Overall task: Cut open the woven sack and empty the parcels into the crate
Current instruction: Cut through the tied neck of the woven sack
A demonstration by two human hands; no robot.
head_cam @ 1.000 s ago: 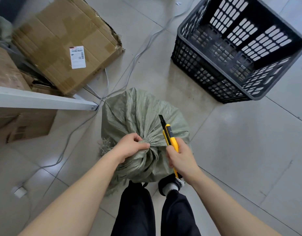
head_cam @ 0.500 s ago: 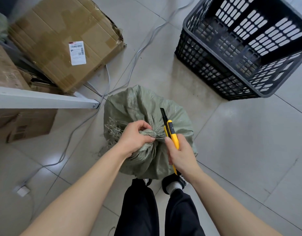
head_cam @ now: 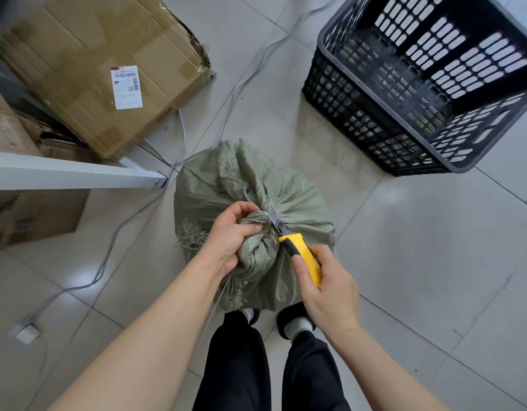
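A grey-green woven sack (head_cam: 226, 179) stands upright on the tiled floor in front of my feet, its mouth bunched and tied. My left hand (head_cam: 231, 232) grips the gathered neck of the sack. My right hand (head_cam: 324, 289) holds a yellow utility knife (head_cam: 303, 253), and the extended blade touches the tied neck just beyond my left fingers. The black slatted plastic crate (head_cam: 386, 129) sits on the floor at the upper right and looks to hold nothing. The parcels are hidden inside the sack.
A large taped cardboard box (head_cam: 87, 54) with a shipping label lies at the upper left. A white metal frame bar (head_cam: 72, 173) crosses the left side above more boxes. Grey cables (head_cam: 226, 102) run over the floor to a small white adapter (head_cam: 26, 333).
The knife has tilted and moved left, so its blade now meets the tied neck. My left hand has tightened its hold on the bunched top. The view has shifted slightly.
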